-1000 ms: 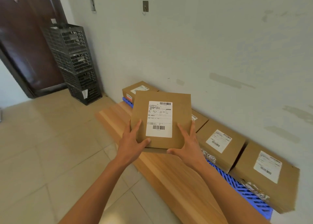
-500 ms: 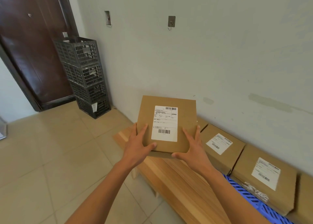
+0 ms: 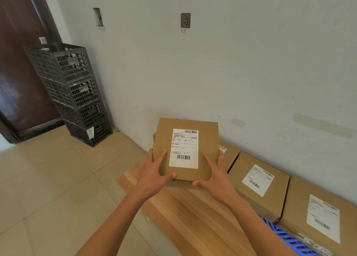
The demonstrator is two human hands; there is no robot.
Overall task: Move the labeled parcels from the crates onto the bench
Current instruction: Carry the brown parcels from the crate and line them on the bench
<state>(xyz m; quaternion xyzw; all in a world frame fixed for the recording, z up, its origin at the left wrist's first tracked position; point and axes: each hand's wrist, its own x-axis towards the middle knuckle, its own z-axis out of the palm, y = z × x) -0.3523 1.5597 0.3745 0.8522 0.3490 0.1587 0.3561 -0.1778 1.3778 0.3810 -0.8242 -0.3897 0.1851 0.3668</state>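
A flat brown parcel [image 3: 207, 137] with a white shipping label hangs over the far end of the wooden bench [image 3: 195, 215]. My left hand [image 3: 154, 170] grips its near left corner, thumb under the front edge. My right hand [image 3: 215, 175] grips the near right corner the same way. More labeled parcels [image 3: 258, 184] lean in a row against the wall to the right, on a blue slatted crate [image 3: 289, 238]. Another parcel lies mostly hidden behind the held one.
A stack of black mesh crates [image 3: 75, 95] stands in the corner by a dark door [image 3: 21, 72]. A metal hook [image 3: 185, 21] is fixed to the wall. Tiled floor [image 3: 54, 188] spreads to the left of the bench.
The view has lifted and shifted left along the bench. The parcel stays in both hands and now hides the far parcel and the crate end seen a second ago.
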